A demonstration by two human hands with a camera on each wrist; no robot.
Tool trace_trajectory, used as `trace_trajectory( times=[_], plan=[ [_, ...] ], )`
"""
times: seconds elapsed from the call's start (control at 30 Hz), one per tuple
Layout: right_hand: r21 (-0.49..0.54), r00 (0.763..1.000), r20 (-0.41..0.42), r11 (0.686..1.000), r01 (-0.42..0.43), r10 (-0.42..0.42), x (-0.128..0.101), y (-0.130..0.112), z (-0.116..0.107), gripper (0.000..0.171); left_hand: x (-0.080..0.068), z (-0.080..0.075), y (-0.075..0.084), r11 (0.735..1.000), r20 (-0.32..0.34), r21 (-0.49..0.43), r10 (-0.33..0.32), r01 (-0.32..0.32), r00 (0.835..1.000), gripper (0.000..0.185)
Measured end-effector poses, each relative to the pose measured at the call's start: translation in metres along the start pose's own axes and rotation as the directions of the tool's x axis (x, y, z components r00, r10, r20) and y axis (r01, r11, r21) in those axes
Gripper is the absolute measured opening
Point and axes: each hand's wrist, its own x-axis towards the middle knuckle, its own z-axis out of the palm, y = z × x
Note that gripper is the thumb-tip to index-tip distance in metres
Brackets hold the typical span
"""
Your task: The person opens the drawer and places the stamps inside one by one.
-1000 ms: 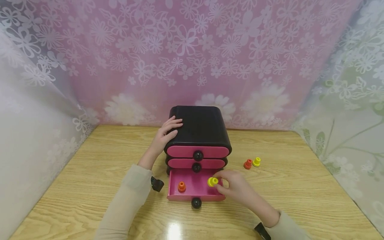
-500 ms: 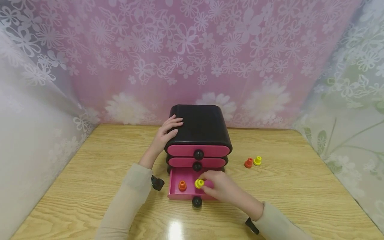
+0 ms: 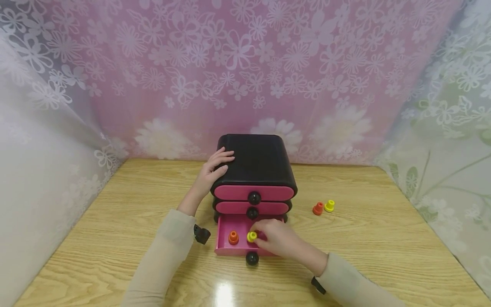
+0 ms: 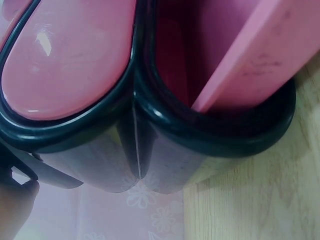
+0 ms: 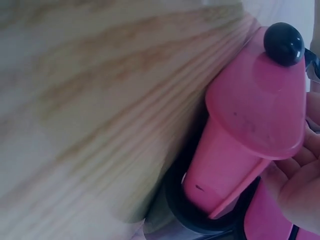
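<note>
A small black cabinet [image 3: 253, 157] with pink drawers stands on the table. Its bottom drawer [image 3: 224, 250] is pulled out. My left hand [image 3: 210, 174] rests on the cabinet's top left edge, fingers spread over it. Inside the drawer, my right hand [image 3: 277, 237] pinches a small yellow stepped peg [image 3: 252, 236] between thumb and fingers. Left of it, an orange peg [image 3: 233, 237] of like shape stands upright on the drawer floor. The right wrist view shows the drawer's pink front with its black knob [image 5: 284, 44]; the peg is hidden there.
On the table right of the cabinet stand a red peg [image 3: 318, 208] and a yellow peg [image 3: 329, 206], side by side. The upper two drawers [image 3: 235, 193] are closed, with black knobs in front. A floral curtain [image 3: 245, 64] hangs behind the wooden table [image 3: 364, 221].
My right hand has moved left and down with the yellow peg, from the drawer's right side to near its middle, beside the orange peg. The left hand stays put.
</note>
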Motion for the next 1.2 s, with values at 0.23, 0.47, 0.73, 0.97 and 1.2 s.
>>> trace_trajectory(
  times=[0.23, 0.47, 0.73, 0.97, 1.2],
  plan=[
    [-0.034, 0.999, 0.032, 0.999, -0.019, 0.02, 0.003, 0.004, 0.002, 0.014, 0.001, 0.003, 0.016, 1.0, 0.0, -0.01, 0.002, -0.002, 1.0, 0.03],
    [-0.075, 0.999, 0.038, 0.997, -0.033, 0.036, 0.006, 0.007, 0.005, 0.014, 0.0, 0.006, 0.036, 1.0, 0.0, -0.006, -0.017, 0.017, 1.0, 0.03],
    [-0.09, 0.999, 0.039, 0.995, -0.034, 0.038, 0.007, 0.008, 0.005, 0.015, 0.0, 0.005, 0.035, 1.0, 0.0, -0.013, -0.007, 0.007, 1.0, 0.03],
    [-0.081, 1.0, -0.011, 0.997, -0.008, 0.008, 0.0, 0.006, 0.0, 0.017, 0.0, 0.006, 0.035, 1.0, 0.0, -0.012, -0.013, 0.013, 1.0, 0.03],
    [-0.005, 0.996, -0.093, 1.0, -0.01, 0.009, -0.012, 0.007, -0.01, 0.02, 0.001, 0.005, 0.033, 1.0, -0.003, -0.02, -0.005, 0.005, 1.0, 0.03]
  ],
)
